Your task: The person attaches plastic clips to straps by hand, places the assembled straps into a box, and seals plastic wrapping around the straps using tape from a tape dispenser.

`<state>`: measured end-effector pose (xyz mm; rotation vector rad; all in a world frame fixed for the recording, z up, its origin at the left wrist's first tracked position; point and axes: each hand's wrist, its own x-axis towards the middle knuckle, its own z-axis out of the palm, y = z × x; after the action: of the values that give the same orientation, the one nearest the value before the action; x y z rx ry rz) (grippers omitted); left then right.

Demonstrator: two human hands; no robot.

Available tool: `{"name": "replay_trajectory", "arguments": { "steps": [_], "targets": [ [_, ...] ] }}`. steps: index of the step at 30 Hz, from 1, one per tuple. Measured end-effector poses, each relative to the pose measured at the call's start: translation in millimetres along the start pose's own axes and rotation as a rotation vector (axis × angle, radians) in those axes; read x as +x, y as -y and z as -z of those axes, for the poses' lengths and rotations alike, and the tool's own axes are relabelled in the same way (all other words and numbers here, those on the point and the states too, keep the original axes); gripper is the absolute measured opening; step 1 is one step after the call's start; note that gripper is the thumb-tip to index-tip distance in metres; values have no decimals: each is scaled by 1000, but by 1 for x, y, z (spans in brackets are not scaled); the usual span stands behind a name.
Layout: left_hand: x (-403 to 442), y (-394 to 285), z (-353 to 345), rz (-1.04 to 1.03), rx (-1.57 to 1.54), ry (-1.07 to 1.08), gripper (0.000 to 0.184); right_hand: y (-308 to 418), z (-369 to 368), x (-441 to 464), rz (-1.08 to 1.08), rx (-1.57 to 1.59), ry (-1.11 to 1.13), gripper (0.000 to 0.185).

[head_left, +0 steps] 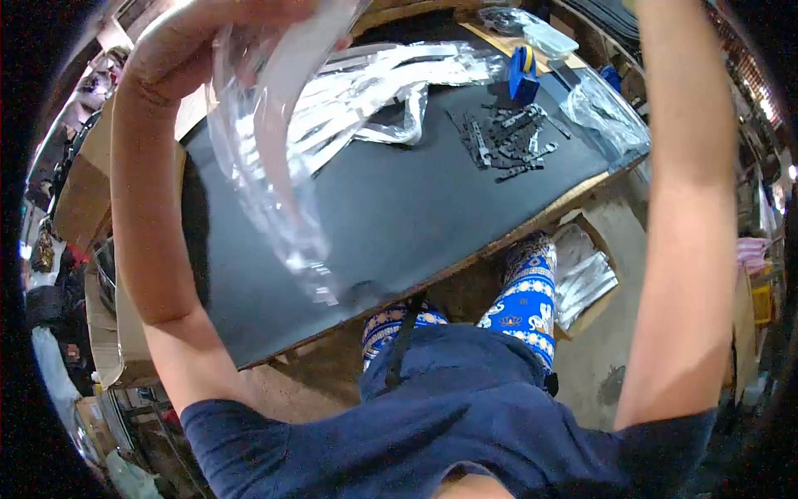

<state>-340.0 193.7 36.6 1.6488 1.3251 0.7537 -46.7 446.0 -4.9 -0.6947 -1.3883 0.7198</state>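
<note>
Raised at the top left, my left hand [249, 15] is closed on a clear plastic bag [301, 237], which hangs down over the table. Part of the hand is cut off by the top edge and covered by the plastic. Behind the bag lies a pile of flat, whitish strips in clear plastic packaging [366, 87]. My right forearm [690, 166] reaches up the right side, and its hand is beyond the frame's top edge. Small black and metal parts [515, 141] lie heaped on the table's right part, beside a blue object with a yellow band [523, 76].
The dark-topped table [399, 216] has a wooden front edge close to my legs. Clear plastic [611, 112] covers its right corner. A cardboard box of packaged strips [586, 279] stands on the floor at right. More cardboard boxes [87, 183] stand at left.
</note>
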Motion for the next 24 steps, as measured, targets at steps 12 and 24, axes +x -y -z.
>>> {"name": "replay_trajectory", "arguments": {
  "steps": [12,24],
  "targets": [
    [117,214,-80,191,-82,220,28,-129,-2,-11,-362,-4,138,60],
    [-1,111,-92,-427,26,-701,22,-352,-5,38,-223,-583,119,60]
  ]
}}
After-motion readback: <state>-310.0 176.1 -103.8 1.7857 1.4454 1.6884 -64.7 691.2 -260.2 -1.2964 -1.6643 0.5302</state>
